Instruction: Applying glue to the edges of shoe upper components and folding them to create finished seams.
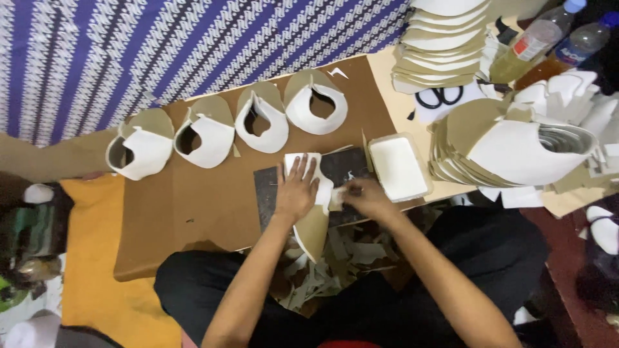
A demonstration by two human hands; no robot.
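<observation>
left hand (296,190) flat on white piece (308,169), right hand (367,196) beside (fingers curled)

Bare forearms without sleeves, and black trousers on the legs.

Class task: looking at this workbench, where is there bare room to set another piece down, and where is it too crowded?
Bare brown board lies below the row of four curved pieces, left of the left hand. Crowded: the right side, with stacked pieces, scissors, bottles and white tray beside the right hand.

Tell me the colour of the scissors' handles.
Black; the scissors lie by the stacked pieces, seen in the head view.
</observation>
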